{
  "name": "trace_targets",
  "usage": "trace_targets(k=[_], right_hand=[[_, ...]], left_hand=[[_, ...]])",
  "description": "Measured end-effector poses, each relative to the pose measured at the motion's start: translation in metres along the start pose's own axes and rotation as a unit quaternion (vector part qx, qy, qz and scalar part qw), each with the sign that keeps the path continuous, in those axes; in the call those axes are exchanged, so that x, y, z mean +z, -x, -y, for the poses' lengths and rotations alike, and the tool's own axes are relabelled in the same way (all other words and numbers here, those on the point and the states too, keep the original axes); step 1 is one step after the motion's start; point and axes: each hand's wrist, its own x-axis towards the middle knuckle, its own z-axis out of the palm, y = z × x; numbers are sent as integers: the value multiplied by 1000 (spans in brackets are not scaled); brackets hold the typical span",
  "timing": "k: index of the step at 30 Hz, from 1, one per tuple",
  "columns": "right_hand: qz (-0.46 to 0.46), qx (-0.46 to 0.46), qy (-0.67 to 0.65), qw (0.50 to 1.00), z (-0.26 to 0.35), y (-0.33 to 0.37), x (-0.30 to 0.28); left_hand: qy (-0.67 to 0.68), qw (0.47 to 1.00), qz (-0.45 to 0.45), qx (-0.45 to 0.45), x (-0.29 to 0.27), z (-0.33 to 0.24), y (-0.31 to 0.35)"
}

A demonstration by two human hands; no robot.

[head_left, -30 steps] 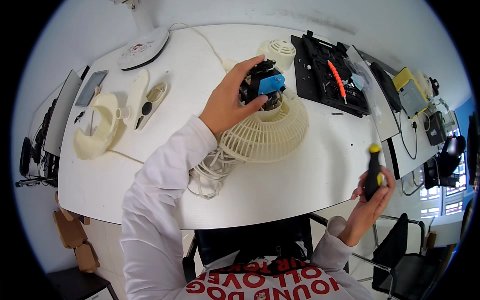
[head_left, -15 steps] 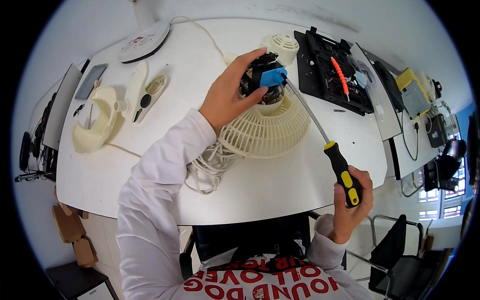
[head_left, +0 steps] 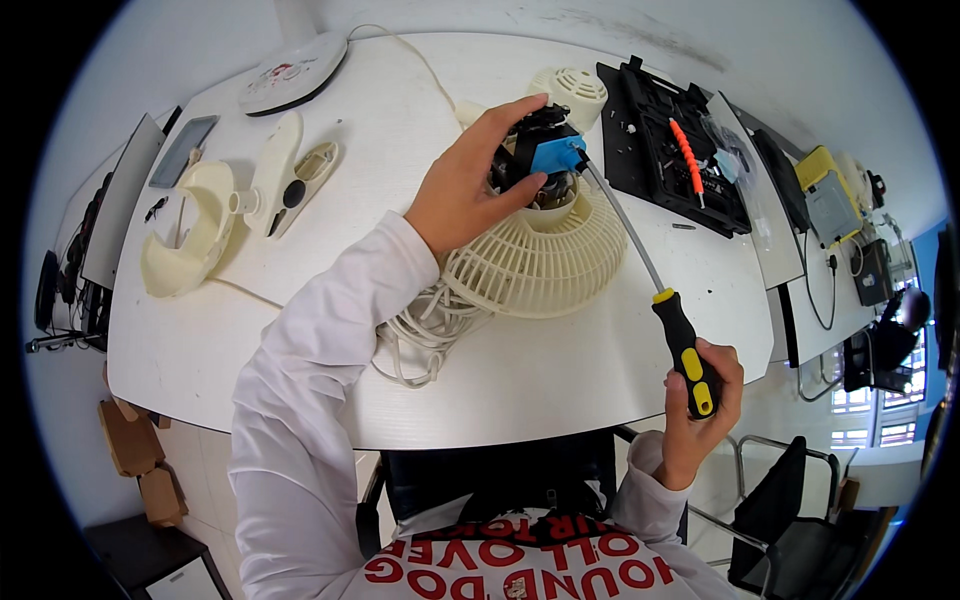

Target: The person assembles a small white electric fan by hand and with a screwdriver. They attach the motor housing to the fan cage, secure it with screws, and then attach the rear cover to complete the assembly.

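Observation:
My left hand [head_left: 470, 190] grips the fan motor [head_left: 535, 150], thumb and fingers wrapped around its dark body. A blue plastic part [head_left: 558, 154] is on the motor's right side. Beneath it lies the cream slatted fan grille [head_left: 535, 265], front side down on the table. My right hand [head_left: 705, 405] is closed round the black and yellow handle of a long screwdriver [head_left: 676, 330]. The screwdriver's shaft slants up to the left, and its tip meets the right end of the blue part. A coil of white cord [head_left: 425, 335] rests against the grille's left edge.
Cream fan housing pieces [head_left: 190, 250] and a stand part [head_left: 270, 185] lie on the left, beside a phone [head_left: 185, 150]. At the back stand a round white base [head_left: 295, 72] and a vented cream cover [head_left: 575, 92]. An open black toolbox [head_left: 680, 150] sits at the right with loose screws nearby.
The view has shifted slightly. Both hands keep their holds, and the screwdriver tip stays at the blue part; the handle looks slightly turned.

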Motion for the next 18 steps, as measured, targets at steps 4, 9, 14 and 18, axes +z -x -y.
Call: trace_targets(k=[4,9,14,18], right_hand=[[11,-41,48,998,4,-5,-1],[-2,31,37,999,11,-6,-3],[22,111,-10,993,21,-15,-7],[54,96,-6,994,25,-15,-7]], left_hand=[[0,1000,0,2,0,1,0],[4,1000,-2,1,-1,0,0],[17,1000,0,1,0,2,0],[14,1000,0,-7,0,0,0]])
